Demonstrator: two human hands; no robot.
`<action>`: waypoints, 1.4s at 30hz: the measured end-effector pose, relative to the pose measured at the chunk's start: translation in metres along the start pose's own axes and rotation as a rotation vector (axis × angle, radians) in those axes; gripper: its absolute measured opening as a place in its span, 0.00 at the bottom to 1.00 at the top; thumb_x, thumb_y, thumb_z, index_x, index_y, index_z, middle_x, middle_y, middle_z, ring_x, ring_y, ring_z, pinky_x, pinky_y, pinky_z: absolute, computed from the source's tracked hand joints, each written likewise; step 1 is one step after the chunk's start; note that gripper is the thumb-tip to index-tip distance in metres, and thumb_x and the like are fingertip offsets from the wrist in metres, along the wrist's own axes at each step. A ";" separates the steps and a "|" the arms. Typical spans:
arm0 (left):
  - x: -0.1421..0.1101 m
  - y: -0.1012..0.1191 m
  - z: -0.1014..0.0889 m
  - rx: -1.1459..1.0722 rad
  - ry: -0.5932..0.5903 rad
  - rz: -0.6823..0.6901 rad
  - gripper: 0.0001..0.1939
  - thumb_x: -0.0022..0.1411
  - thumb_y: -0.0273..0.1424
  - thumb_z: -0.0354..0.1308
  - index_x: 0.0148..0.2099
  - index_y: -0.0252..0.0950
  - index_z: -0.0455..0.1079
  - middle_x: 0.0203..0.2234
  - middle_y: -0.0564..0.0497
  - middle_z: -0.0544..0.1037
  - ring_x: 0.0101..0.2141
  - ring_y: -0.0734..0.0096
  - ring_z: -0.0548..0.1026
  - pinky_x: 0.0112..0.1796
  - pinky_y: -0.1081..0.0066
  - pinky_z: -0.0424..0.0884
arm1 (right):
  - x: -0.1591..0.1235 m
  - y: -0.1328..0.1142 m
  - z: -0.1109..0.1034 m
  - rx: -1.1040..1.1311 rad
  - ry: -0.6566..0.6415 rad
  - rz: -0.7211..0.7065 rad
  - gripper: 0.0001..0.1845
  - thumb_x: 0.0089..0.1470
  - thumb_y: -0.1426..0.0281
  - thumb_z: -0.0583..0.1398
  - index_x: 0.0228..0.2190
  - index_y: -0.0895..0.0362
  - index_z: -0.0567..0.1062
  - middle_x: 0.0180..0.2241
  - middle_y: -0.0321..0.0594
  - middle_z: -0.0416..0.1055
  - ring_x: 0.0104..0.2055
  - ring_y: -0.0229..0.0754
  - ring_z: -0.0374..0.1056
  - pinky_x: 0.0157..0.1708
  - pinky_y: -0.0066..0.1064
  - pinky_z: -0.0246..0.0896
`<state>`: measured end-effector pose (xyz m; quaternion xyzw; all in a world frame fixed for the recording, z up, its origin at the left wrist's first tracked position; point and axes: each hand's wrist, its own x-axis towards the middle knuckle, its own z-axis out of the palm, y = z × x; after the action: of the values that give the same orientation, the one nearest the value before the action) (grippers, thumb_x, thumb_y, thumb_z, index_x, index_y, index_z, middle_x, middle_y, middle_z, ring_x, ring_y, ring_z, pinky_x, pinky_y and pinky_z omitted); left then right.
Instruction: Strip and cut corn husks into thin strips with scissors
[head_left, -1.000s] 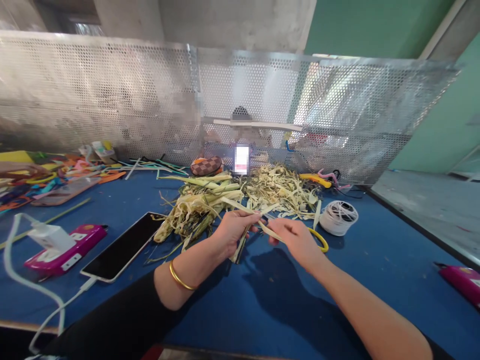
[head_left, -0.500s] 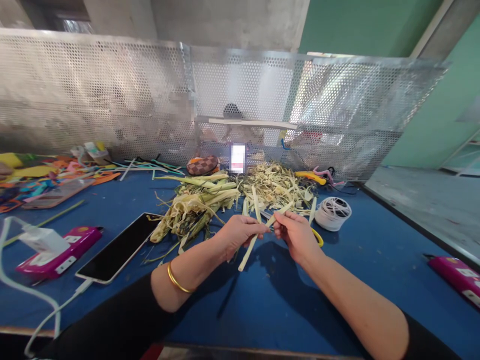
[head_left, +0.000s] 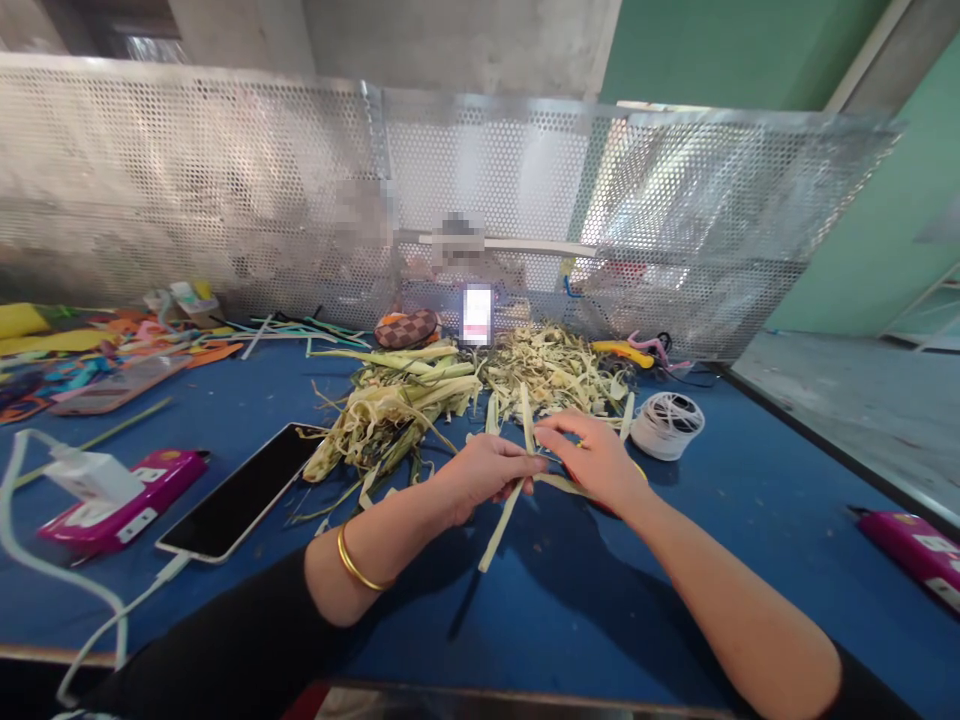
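Observation:
Pale corn husk strips point(head_left: 498, 535) cross each other in front of me, above the blue tabletop. My left hand point(head_left: 491, 468) is closed, pinching the crossing between thumb and fingers. One strip end points down toward me, another stands up and away, and a third runs right, beneath my other hand. My right hand point(head_left: 596, 460) has its fingertips together at the upright strip, just right of the pinch; their exact grip is partly hidden. Under that hand, bits of a red and yellow handle point(head_left: 640, 472) show, mostly covered.
Behind my hands lie a husk bundle point(head_left: 397, 400) and a heap of shredded husk point(head_left: 555, 365). A white cord spool point(head_left: 667, 425) stands right. To the left are a charging phone point(head_left: 240, 495) and a magenta power strip point(head_left: 124, 505). A perforated metal screen point(head_left: 480, 150) borders the back.
The strip that pointed up and right from my right hand now runs rightward beneath it. My right hand has shifted slightly and its fingers have moved to the upright strip. My left keeps its pinch.

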<state>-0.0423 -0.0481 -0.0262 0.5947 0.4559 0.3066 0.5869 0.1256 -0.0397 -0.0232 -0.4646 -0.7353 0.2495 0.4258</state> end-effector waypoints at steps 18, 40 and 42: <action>-0.007 0.006 0.002 -0.044 -0.170 -0.041 0.15 0.47 0.40 0.63 0.28 0.31 0.77 0.16 0.52 0.73 0.15 0.82 0.59 0.18 0.76 0.52 | -0.003 0.001 0.018 0.274 0.101 0.162 0.14 0.47 0.60 0.60 0.19 0.57 0.70 0.19 0.32 0.63 0.24 0.36 0.57 0.26 0.29 0.53; 0.002 0.004 -0.012 -0.085 -0.028 -0.015 0.11 0.46 0.35 0.63 0.25 0.31 0.75 0.17 0.49 0.75 0.17 0.79 0.65 0.18 0.76 0.56 | 0.007 0.010 -0.014 -0.146 -0.207 0.004 0.15 0.50 0.62 0.57 0.17 0.57 0.71 0.16 0.30 0.62 0.21 0.35 0.57 0.25 0.27 0.51; 0.001 0.005 -0.012 -0.087 -0.016 -0.017 0.10 0.47 0.35 0.63 0.24 0.31 0.75 0.17 0.50 0.74 0.17 0.80 0.65 0.18 0.77 0.56 | 0.007 0.011 -0.013 -0.174 -0.201 -0.003 0.15 0.51 0.62 0.57 0.18 0.57 0.71 0.16 0.31 0.63 0.21 0.35 0.58 0.25 0.27 0.52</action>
<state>-0.0518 -0.0415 -0.0204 0.5673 0.4426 0.3162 0.6183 0.1406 -0.0284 -0.0222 -0.4712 -0.7938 0.2297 0.3084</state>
